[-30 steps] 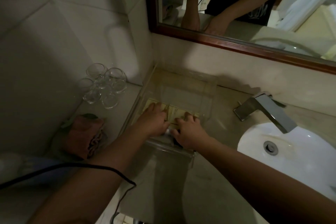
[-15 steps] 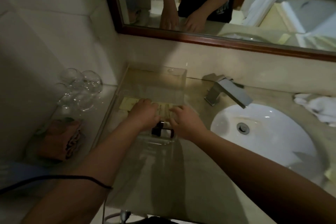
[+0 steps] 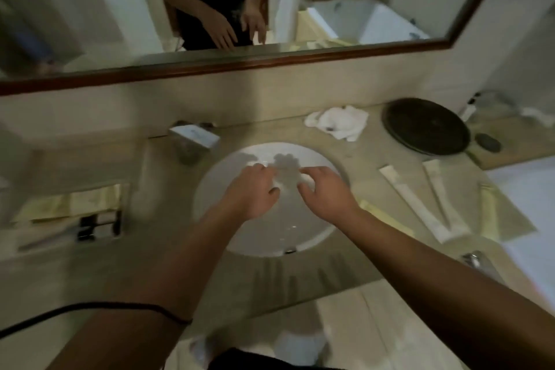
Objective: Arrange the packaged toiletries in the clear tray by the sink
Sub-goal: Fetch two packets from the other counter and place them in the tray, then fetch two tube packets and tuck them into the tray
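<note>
The clear tray (image 3: 135, 177) stands at the left of the counter, blurred, holding pale yellow packets (image 3: 72, 204) and a small dark box (image 3: 97, 227). My left hand (image 3: 250, 192) and my right hand (image 3: 326, 194) hover over the white sink basin (image 3: 270, 234), both empty with fingers loosely spread. Two long white packaged toiletries (image 3: 420, 204) lie in a V on the counter to the right of the sink. Flat pale yellow packets (image 3: 492, 213) lie beside them, and another (image 3: 387, 219) lies under my right forearm.
A square chrome faucet (image 3: 195, 137) sits behind the basin. A crumpled white cloth (image 3: 339, 122), a round dark tray (image 3: 426, 126) and a dark oval soap (image 3: 488, 141) are at the back right. A mirror (image 3: 270, 3) runs above. A black cable (image 3: 90, 309) crosses my left forearm.
Both hands have left the tray and its packets and moved right, over the basin. The view has swung right, showing the right part of the counter.
</note>
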Tool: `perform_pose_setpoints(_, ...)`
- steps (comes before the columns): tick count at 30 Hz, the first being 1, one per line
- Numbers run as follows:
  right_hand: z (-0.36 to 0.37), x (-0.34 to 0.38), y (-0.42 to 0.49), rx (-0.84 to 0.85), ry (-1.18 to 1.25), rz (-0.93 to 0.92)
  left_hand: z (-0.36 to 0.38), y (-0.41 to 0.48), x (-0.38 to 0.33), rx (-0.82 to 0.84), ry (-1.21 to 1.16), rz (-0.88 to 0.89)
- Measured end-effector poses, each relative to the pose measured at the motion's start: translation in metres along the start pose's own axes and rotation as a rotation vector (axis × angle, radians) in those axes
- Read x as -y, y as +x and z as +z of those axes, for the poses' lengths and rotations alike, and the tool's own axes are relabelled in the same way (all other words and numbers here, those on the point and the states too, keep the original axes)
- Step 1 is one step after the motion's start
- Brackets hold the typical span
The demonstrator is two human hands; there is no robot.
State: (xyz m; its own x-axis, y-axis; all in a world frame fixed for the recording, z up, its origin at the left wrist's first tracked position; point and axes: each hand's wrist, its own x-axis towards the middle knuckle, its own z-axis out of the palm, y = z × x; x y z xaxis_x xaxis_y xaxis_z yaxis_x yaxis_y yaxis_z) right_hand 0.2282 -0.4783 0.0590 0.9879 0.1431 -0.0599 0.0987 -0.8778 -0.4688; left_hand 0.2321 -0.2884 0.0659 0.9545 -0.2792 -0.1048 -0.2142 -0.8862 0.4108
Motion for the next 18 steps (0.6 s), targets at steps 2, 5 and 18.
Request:
perform_pose_setpoints(2,-0.023,-0.043,-0.014,-0.029,0.004,0.067,0.017,0.013,-0.045,0.034,-0.011,0.029)
perform_pose_setpoints(5,-0.047,-0.097,-0.027,-0.037,-0.004,0.149,0.041,0.034,-0.094,0.080,0.004,0.057)
perform_pose_setpoints(18,-0.089,-0.241,-0.021,-0.049,-0.026,0.471,0.115,0.149,-0.200,0.308,0.003,0.255)
